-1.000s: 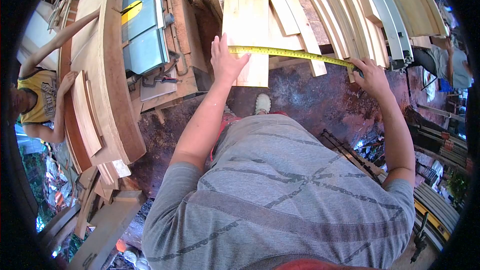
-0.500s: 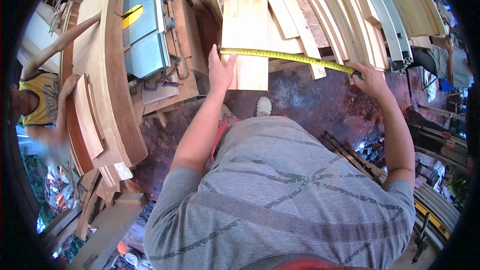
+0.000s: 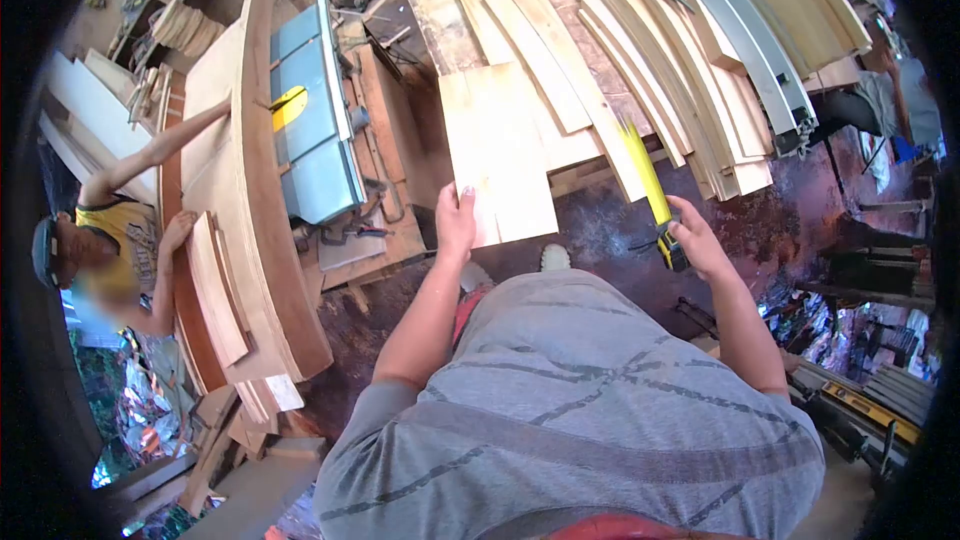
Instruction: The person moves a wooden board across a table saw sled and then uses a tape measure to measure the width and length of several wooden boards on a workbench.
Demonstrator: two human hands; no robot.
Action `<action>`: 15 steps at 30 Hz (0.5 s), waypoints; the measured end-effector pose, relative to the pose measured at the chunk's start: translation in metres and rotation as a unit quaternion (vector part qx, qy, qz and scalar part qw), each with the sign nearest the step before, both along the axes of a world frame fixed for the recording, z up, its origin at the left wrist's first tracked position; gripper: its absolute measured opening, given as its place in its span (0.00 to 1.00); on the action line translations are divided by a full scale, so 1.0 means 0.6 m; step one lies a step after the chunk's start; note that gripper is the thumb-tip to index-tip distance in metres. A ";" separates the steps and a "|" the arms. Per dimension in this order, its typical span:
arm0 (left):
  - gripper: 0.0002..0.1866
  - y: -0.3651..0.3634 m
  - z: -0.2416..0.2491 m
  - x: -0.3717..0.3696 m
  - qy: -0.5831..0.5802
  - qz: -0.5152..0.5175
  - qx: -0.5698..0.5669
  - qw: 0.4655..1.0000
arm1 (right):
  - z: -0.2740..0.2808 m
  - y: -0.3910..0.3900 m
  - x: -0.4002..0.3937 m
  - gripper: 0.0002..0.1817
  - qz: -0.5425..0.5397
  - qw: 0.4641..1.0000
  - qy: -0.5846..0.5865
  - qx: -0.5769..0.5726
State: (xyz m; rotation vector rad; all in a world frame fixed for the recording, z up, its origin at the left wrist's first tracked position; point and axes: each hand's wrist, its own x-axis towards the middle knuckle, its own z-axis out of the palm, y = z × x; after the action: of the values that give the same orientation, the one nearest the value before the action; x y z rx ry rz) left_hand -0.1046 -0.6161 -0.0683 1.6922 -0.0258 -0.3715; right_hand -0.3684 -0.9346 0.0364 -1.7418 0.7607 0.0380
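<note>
My left hand grips the lower left edge of a wide pale board, its thumb on the top face. The board's far part rests on the worktable and its near end juts over the floor. To the right, my right hand is closed on a yellow and black tape measure. The tape's yellow blade sticks out from the case, away from me, over the end of a long narrow strip. Its far end is blurred.
Long wood strips lie beyond the board, beside a grey metal rail. At the left stands a blue table saw with a yellow insert. A co-worker leans over a curved wooden panel. Another person is at far right.
The tape blade, earlier stretched between both hands across the board, has come away from my left hand. My left hand now holds the board's edge. The view has shifted.
</note>
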 end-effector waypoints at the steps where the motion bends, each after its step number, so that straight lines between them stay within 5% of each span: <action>1: 0.16 -0.010 0.008 0.003 -0.007 -0.005 0.004 1.000 | -0.007 0.005 -0.004 0.28 -0.005 1.000 -0.007 0.004; 4: 0.17 -0.035 0.016 0.029 -0.015 0.001 -0.008 1.000 | -0.011 0.024 -0.004 0.29 -0.081 0.995 -0.010 0.057; 15: 0.16 -0.153 0.028 0.128 -0.054 0.028 -0.032 0.998 | -0.052 0.008 -0.008 0.27 -0.080 0.989 -0.099 0.076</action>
State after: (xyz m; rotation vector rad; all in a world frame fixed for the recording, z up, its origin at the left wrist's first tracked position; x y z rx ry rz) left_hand -0.0276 -0.7080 -0.0515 1.6455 -0.0695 -0.2352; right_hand -0.3733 -0.9298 0.0049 -1.5093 0.7284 -0.1792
